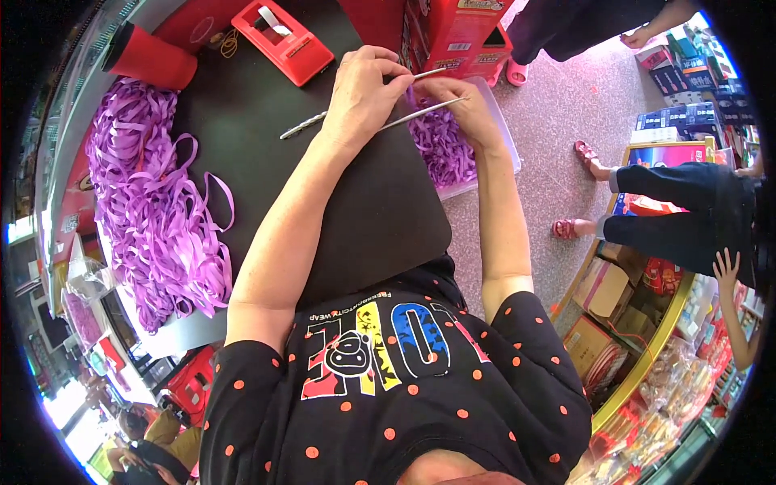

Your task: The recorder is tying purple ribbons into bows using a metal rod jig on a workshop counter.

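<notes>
My left hand (364, 93) is closed over the black tabletop (364, 206), gripping a pair of thin metal chopsticks (303, 125). One has a twisted grey end sticking out left of the hand. The other crosses toward my right hand (469, 113), its tip in front of the fingers. Those right fingers are bent and pinched together close to the left hand; what they hold is hidden. Below the right hand, a pale plastic bin (511, 149) contains loose purple ribbon strips (444, 153). A large heap of purple ribbon (153, 210) lies along the table's left side.
A red dispenser (284, 42) and a red cylinder (153, 56) stand on the far side of the table. Red boxes (459, 36) rise behind the bin. To the right, people stand on the speckled floor (550, 121) beside a yellow-edged display shelf (638, 372).
</notes>
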The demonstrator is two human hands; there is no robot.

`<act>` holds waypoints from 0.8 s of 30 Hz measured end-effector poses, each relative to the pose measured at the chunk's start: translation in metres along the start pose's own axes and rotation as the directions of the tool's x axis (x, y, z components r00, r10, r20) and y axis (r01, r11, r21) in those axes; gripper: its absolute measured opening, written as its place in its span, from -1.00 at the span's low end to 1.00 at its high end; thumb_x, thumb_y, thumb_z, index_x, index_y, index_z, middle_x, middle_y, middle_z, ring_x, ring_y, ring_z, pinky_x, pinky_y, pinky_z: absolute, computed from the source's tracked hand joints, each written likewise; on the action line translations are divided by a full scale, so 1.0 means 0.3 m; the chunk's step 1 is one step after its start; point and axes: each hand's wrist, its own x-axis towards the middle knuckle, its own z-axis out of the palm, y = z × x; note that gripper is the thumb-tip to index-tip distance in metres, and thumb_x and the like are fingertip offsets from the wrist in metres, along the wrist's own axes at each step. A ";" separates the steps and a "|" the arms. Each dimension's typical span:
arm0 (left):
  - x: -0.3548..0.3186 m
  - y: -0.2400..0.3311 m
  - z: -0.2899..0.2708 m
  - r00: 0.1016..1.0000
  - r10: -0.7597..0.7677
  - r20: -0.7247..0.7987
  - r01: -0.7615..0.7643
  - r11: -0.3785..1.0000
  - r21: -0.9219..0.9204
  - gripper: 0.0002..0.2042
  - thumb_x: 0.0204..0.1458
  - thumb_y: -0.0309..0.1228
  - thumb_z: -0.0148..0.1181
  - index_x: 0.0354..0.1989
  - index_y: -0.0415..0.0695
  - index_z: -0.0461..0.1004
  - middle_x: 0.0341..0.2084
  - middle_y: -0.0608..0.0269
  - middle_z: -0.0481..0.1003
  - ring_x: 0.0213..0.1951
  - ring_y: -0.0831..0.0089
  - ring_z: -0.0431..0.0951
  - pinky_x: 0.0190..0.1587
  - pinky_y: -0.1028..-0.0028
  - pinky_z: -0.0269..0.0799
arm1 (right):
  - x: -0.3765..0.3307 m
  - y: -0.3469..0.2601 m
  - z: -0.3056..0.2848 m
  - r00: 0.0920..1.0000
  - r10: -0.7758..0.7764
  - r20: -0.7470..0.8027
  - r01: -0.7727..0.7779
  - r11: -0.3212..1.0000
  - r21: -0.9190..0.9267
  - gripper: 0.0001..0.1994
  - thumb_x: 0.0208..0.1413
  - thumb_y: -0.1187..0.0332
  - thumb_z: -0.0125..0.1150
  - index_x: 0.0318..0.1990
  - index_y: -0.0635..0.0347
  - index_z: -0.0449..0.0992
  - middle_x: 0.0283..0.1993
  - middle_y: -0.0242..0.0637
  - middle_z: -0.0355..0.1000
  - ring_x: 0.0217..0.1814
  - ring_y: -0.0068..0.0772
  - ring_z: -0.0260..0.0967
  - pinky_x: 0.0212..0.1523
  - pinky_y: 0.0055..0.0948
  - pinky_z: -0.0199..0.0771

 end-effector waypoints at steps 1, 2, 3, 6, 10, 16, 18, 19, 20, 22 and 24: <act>-0.001 0.001 0.000 1.000 -0.014 0.003 0.014 1.000 -0.014 -0.79 -0.07 -0.30 0.21 -0.32 -0.14 0.61 -0.08 0.17 0.46 0.01 0.23 0.38 0.08 0.33 0.27 | -0.001 -0.021 0.004 0.996 -0.067 -0.059 0.063 0.995 -0.073 -0.73 0.10 0.34 0.16 -0.09 0.31 0.50 -0.26 -0.37 0.49 -0.21 -0.63 0.38 -0.16 -0.60 0.36; -0.003 0.001 0.000 1.000 -0.014 0.006 0.014 1.000 -0.014 -0.79 -0.07 -0.30 0.21 -0.32 -0.14 0.61 -0.08 0.17 0.46 0.01 0.23 0.38 0.08 0.33 0.27 | 0.019 -0.001 -0.002 0.993 -0.110 -0.051 0.107 0.992 -0.058 -0.73 0.09 0.36 0.16 -0.07 0.28 0.50 -0.24 -0.40 0.48 -0.19 -0.64 0.37 -0.14 -0.60 0.35; -0.002 0.000 0.001 1.000 -0.016 0.002 0.016 1.000 -0.018 -0.79 -0.06 -0.30 0.21 -0.32 -0.14 0.61 -0.09 0.18 0.46 0.01 0.24 0.38 0.08 0.34 0.27 | 0.024 -0.008 0.006 0.993 -0.109 -0.053 0.106 0.993 -0.057 -0.73 0.09 0.36 0.16 -0.07 0.28 0.50 -0.24 -0.40 0.48 -0.19 -0.64 0.37 -0.14 -0.60 0.35; -0.003 0.003 0.004 1.000 -0.023 -0.001 0.023 1.000 -0.017 -0.79 -0.05 -0.28 0.20 -0.32 -0.13 0.61 -0.09 0.19 0.46 0.01 0.25 0.38 0.08 0.35 0.27 | 0.045 -0.015 0.017 0.989 -0.101 0.103 0.105 0.994 -0.034 -0.71 0.08 0.37 0.17 -0.04 0.27 0.49 -0.22 -0.41 0.48 -0.18 -0.64 0.36 -0.15 -0.61 0.35; -0.003 0.001 0.006 1.000 -0.027 0.007 0.027 1.000 -0.008 -0.78 -0.05 -0.27 0.20 -0.31 -0.13 0.61 -0.09 0.22 0.46 0.02 0.26 0.37 0.09 0.36 0.26 | 0.069 0.006 0.006 0.990 -0.076 0.115 0.094 0.984 -0.153 -0.76 0.05 0.42 0.19 -0.12 0.29 0.54 -0.34 -0.48 0.48 -0.32 -0.70 0.34 -0.25 -0.66 0.36; -0.006 -0.001 0.008 1.000 -0.018 -0.005 0.018 1.000 0.016 -0.78 -0.05 -0.27 0.20 -0.30 -0.11 0.61 -0.09 0.25 0.46 0.02 0.27 0.38 0.08 0.37 0.26 | 0.055 0.228 -0.087 1.000 0.001 0.003 0.000 0.901 -0.434 -0.76 0.01 0.31 0.26 -0.20 0.24 0.59 -0.36 -0.30 0.55 -0.31 -0.63 0.43 -0.25 -0.54 0.43; -0.006 -0.003 0.012 0.999 -0.017 -0.045 0.016 1.000 -0.020 -0.82 -0.10 -0.31 0.22 -0.39 -0.12 0.62 -0.14 0.21 0.47 -0.01 0.22 0.36 0.08 0.33 0.26 | 0.021 0.344 -0.133 0.999 0.033 -0.003 -0.031 0.908 -0.418 -0.78 0.00 0.28 0.26 -0.22 0.17 0.61 -0.34 -0.28 0.56 -0.30 -0.59 0.46 -0.22 -0.49 0.45; -0.006 0.002 0.016 0.999 -0.013 -0.035 0.013 1.000 -0.025 -0.82 -0.10 -0.31 0.22 -0.39 -0.12 0.62 -0.14 0.21 0.47 -0.01 0.22 0.36 0.08 0.33 0.26 | -0.002 0.409 -0.161 0.999 0.037 -0.014 -0.039 0.908 -0.417 -0.78 0.00 0.28 0.26 -0.22 0.17 0.61 -0.34 -0.28 0.56 -0.30 -0.59 0.46 -0.22 -0.49 0.45; -0.003 0.010 0.018 0.999 -0.008 -0.042 0.008 1.000 -0.016 -0.82 -0.10 -0.31 0.22 -0.38 -0.12 0.62 -0.14 0.22 0.47 -0.01 0.23 0.36 0.08 0.33 0.26 | -0.025 0.472 -0.188 0.996 0.082 -0.047 -0.094 0.875 -0.474 -0.78 0.02 0.28 0.25 -0.23 0.21 0.60 -0.34 -0.29 0.56 -0.29 -0.60 0.46 -0.20 -0.51 0.44; -0.006 -0.001 0.015 0.999 -0.001 -0.055 0.000 1.000 -0.013 -0.82 -0.10 -0.31 0.22 -0.37 -0.12 0.62 -0.14 0.23 0.47 -0.01 0.24 0.36 0.08 0.34 0.26 | -0.068 0.520 -0.199 0.990 0.115 -0.081 -0.141 0.831 -0.538 -0.77 0.04 0.29 0.24 -0.23 0.25 0.59 -0.32 -0.32 0.56 -0.26 -0.60 0.46 -0.15 -0.53 0.43; -0.003 0.001 0.020 0.999 -0.001 -0.048 0.000 1.000 -0.004 -0.82 -0.10 -0.31 0.22 -0.37 -0.12 0.62 -0.14 0.23 0.47 -0.01 0.24 0.36 0.08 0.35 0.26 | -0.117 0.603 -0.214 0.982 0.151 -0.109 -0.185 0.868 -0.461 -0.76 0.05 0.28 0.24 -0.23 0.27 0.58 -0.31 -0.31 0.56 -0.25 -0.58 0.46 -0.15 -0.52 0.43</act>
